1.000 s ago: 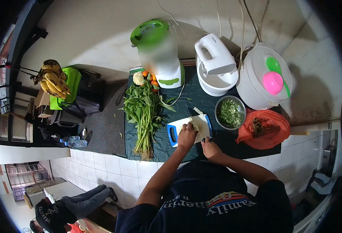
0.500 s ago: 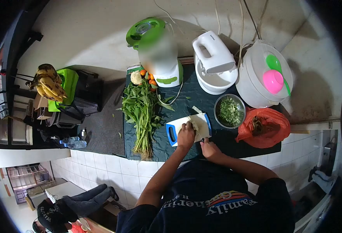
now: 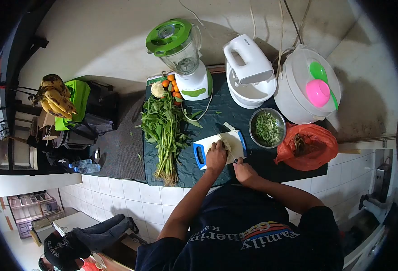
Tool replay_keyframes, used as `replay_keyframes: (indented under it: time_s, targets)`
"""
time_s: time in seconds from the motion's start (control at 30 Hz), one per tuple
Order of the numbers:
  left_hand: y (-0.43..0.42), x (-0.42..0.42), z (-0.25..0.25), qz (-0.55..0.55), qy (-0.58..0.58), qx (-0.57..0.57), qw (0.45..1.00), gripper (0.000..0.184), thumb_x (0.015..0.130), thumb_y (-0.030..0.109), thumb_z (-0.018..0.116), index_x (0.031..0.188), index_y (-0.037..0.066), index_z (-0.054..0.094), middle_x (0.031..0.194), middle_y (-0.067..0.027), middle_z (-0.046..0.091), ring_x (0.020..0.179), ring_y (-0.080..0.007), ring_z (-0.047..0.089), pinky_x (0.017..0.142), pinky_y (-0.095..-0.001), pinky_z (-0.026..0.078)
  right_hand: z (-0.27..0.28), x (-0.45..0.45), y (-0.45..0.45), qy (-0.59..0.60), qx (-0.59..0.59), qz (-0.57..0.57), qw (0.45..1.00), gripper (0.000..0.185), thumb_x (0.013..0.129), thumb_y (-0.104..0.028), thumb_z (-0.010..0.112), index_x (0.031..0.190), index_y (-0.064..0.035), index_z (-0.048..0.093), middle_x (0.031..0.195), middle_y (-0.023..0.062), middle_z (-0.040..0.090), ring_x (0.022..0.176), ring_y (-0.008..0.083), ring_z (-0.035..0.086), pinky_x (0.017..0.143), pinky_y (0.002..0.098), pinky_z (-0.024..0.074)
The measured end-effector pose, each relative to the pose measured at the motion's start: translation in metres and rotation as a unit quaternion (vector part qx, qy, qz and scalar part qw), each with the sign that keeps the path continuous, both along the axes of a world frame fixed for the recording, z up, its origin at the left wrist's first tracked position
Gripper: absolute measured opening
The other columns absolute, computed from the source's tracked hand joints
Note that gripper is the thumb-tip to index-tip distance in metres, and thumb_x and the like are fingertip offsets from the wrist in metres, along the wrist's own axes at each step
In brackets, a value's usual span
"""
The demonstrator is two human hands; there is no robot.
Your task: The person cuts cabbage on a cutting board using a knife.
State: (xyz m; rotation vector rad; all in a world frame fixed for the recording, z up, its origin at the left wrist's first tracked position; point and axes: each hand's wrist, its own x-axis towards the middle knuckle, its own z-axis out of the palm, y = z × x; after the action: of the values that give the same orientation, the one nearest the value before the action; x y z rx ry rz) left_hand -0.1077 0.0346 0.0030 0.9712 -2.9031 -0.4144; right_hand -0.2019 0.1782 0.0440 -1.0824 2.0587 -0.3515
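A white cutting board with blue edges (image 3: 200,154) lies on the dark green table cover. On it, my left hand (image 3: 217,156) is closed over a pale vegetable (image 3: 226,143), whose shape is partly hidden by the fingers. My right hand (image 3: 244,173) grips a knife by its dark handle (image 3: 236,161) at the board's right edge; little of the blade shows. Right of the board stands a metal bowl (image 3: 267,128) of chopped greens. A bundle of leafy greens (image 3: 165,135) lies to the left, with its roots toward me.
Behind the greens are a cauliflower (image 3: 158,89), orange vegetables (image 3: 172,84) and a blender (image 3: 187,67). A white mixer (image 3: 248,63), a large white container (image 3: 298,101) and a red plastic bag (image 3: 314,156) stand to the right. Another person (image 3: 68,246) is at lower left.
The view has shifted slightly, and the blender jar now shows clearly. Both hands stay at the board, the right hand and knife having moved only slightly.
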Motion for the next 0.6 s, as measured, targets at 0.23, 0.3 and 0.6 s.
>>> replay_keyframes:
  time_s: [0.23,0.3,0.6]
  targets:
    - [0.000,-0.001,-0.003,0.010,0.016,0.031,0.999,0.021,0.088,0.017,0.062,0.094,-0.002,0.069,0.115,-0.0115,0.060,0.106,-0.0298,0.061,0.085,-0.0414,0.058,-0.008,0.001,-0.001,0.012,-0.006,0.002,1.000,0.039,0.107,-0.029,0.044,0.113,0.0092,0.046,0.087,0.0333,0.069,0.084,0.0495,0.070,0.077,0.0566,0.0570]
    - [0.000,-0.002,-0.003,0.014,0.005,0.050,0.999,0.021,0.088,0.016,0.062,0.096,-0.002,0.069,0.117,-0.0116,0.059,0.107,-0.0303,0.060,0.086,-0.0417,0.058,-0.011,0.001,-0.001,0.002,-0.006,0.000,1.000,0.039,0.107,-0.029,0.044,0.113,0.0088,0.046,0.088,0.0335,0.069,0.085,0.0498,0.070,0.077,0.0570,0.0568]
    - [0.006,0.001,-0.001,0.018,0.053,0.032,0.998,0.027,0.087,0.016,0.064,0.108,-0.002,0.067,0.124,-0.0110,0.057,0.114,-0.0316,0.057,0.091,-0.0417,0.057,-0.016,0.006,-0.002,-0.021,0.041,-0.037,0.998,0.037,0.107,-0.031,0.043,0.115,0.0053,0.044,0.093,0.0346,0.069,0.090,0.0514,0.069,0.080,0.0600,0.0550]
